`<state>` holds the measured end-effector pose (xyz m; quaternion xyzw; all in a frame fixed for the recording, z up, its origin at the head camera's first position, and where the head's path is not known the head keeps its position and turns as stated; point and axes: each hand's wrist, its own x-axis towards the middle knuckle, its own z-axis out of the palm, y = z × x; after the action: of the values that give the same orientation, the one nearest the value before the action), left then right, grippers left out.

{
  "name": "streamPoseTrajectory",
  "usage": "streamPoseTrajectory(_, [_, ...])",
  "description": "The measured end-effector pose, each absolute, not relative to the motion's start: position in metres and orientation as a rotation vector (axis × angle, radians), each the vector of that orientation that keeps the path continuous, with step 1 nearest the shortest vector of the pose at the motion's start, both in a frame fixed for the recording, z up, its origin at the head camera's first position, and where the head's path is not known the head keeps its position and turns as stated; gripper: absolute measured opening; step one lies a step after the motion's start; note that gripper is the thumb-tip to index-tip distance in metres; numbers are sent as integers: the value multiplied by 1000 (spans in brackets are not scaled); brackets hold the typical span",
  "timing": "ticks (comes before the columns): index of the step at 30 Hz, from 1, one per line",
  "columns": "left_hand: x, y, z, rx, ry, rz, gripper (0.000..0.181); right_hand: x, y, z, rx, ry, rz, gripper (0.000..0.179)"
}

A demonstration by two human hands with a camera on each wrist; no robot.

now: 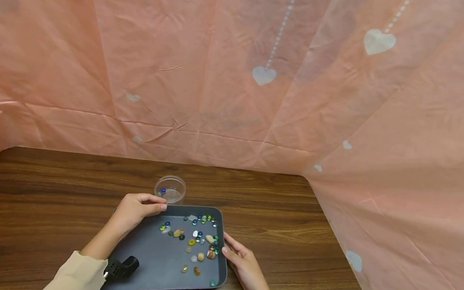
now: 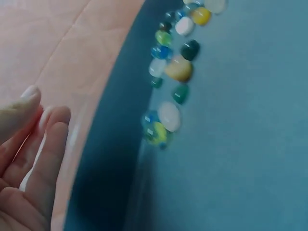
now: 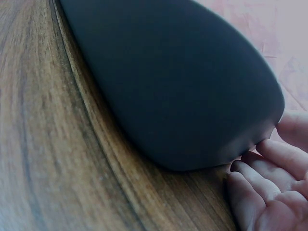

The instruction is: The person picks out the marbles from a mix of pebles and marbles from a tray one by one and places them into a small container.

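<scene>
A dark grey rectangular tray [image 1: 143, 257] holds many small glass pebbles and polished stones [image 2: 178, 70], mostly lying along its right half. My right hand [image 1: 246, 266] grips the tray's right side, its curled fingers [image 3: 255, 178] against the outer wall in the right wrist view. Over the tray's back left edge reaches my left hand [image 1: 137, 210]. Its thumb and fingers stand apart in the left wrist view, with nothing visible between them. Just beyond those fingertips is a clear round container [image 1: 176, 191] with a few beads, one of them blue [image 1: 163, 190].
The tray lies on a brown wood-grain table [image 1: 272, 204]. A pink cloth [image 1: 220, 93] with pale hearts hangs behind the table and along its right side. A black strap device [image 1: 123, 267] on the left wrist overhangs the tray.
</scene>
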<state>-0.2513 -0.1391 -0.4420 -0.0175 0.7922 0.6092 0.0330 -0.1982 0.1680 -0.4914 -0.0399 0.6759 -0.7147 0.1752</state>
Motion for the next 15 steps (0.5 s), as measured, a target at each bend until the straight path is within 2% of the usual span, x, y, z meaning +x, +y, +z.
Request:
streamPoseTrajectory(9, [-248, -143, -455, 76, 2503, 1676, 28, -199, 170, -492, -109, 1931, -2013, 53])
streamPoseTrajectory(15, [-248, -141, -460, 58, 2553, 1546, 22, -199, 169, -490, -113, 1925, -2018, 53])
